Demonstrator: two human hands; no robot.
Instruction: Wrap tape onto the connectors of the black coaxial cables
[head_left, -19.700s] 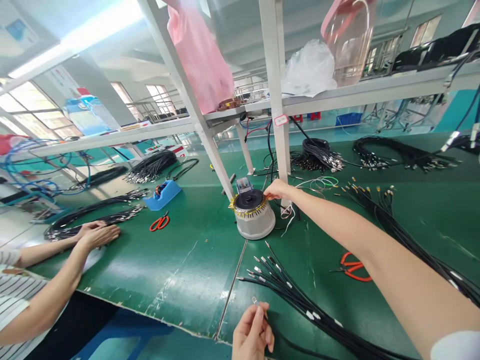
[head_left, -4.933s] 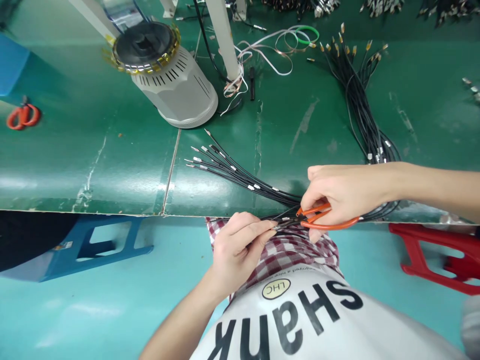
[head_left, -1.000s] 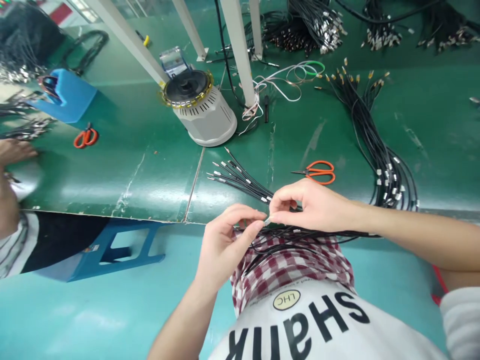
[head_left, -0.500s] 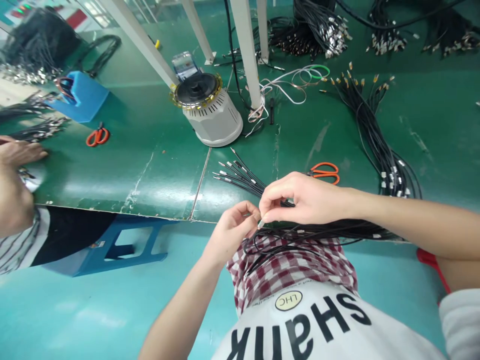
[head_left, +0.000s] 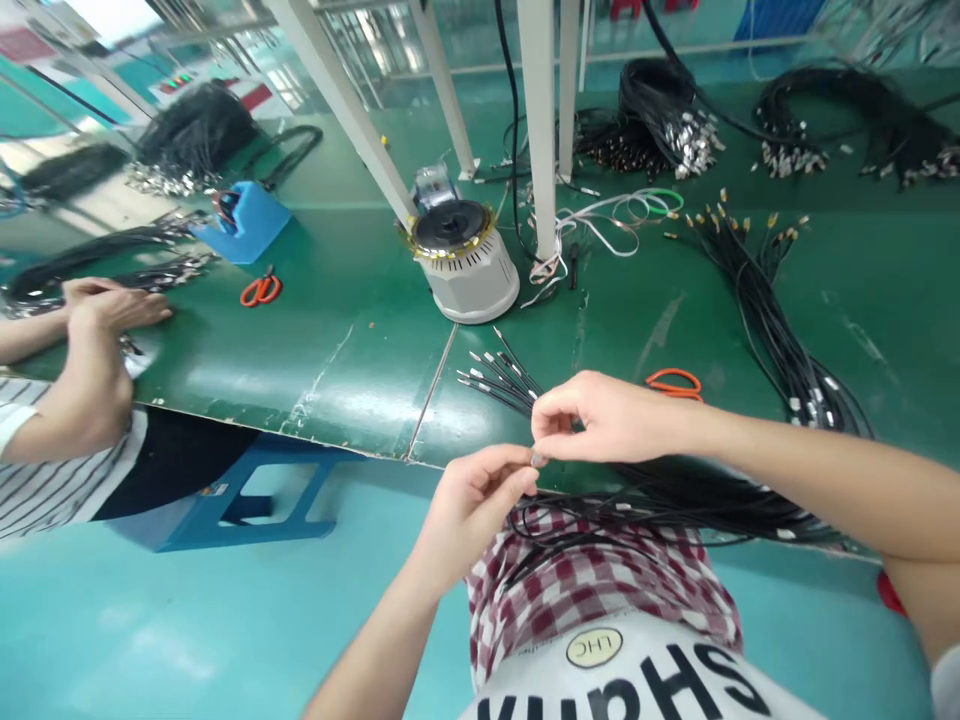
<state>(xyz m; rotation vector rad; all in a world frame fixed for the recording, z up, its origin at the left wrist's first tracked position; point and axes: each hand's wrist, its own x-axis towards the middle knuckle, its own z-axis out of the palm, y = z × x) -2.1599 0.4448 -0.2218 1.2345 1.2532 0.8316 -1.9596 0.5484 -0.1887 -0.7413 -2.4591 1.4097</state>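
My left hand and my right hand meet at the table's front edge. The thumb and fingers of each pinch one end of a thin black cable, where a small pale piece shows between the fingertips; my fingers hide most of it. Under and beside my right hand a fan of black cables with silvery ends and white tags lies on the table. More black cables run along the edge and over my lap. Orange-handled scissors lie behind my right wrist.
A grey round tape dispenser stands ahead, near white posts. A cable bundle lies at right. At left are another pair of scissors, a blue holder, a co-worker's hands and a blue stool.
The view has tilted up, so the table things appear lower and further right. My hands stay together at the small pale piece; the co-worker's arms show more fully.
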